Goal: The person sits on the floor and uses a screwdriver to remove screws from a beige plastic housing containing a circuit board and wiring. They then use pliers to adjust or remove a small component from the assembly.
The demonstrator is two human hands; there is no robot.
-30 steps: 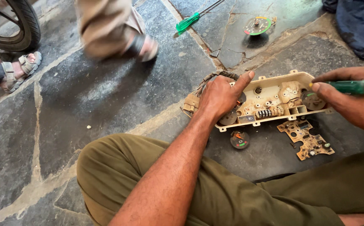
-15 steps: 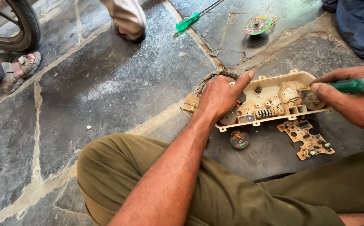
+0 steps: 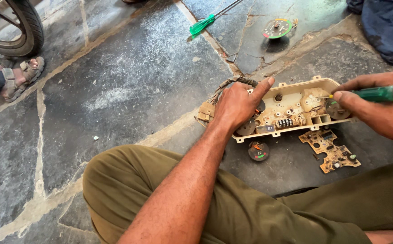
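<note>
A beige plastic instrument cluster housing [image 3: 296, 101] lies face down on the stone floor, with a bundle of wires [image 3: 225, 86] at its left end. My left hand [image 3: 238, 105] presses on the housing's left part, index finger stretched out along its top edge. My right hand [image 3: 379, 108] grips a green-handled screwdriver [image 3: 377, 94], whose tip points into the housing's right side. Below the housing lie a small round gauge dial [image 3: 258, 151] and a tan circuit board [image 3: 332, 151].
A second green screwdriver [image 3: 204, 23] and a round coloured gauge face [image 3: 277, 28] lie farther off on the slabs. A wheel tyre [image 3: 22, 27] and another person's sandalled foot [image 3: 20, 77] are at top left. Blue cloth [image 3: 386, 27] is at top right. My olive-trousered legs [image 3: 160, 190] fill the foreground.
A passer-by's feet at the top have walked out of view. My right hand with the screwdriver has shifted slightly toward the housing's right side. My left hand stays put.
</note>
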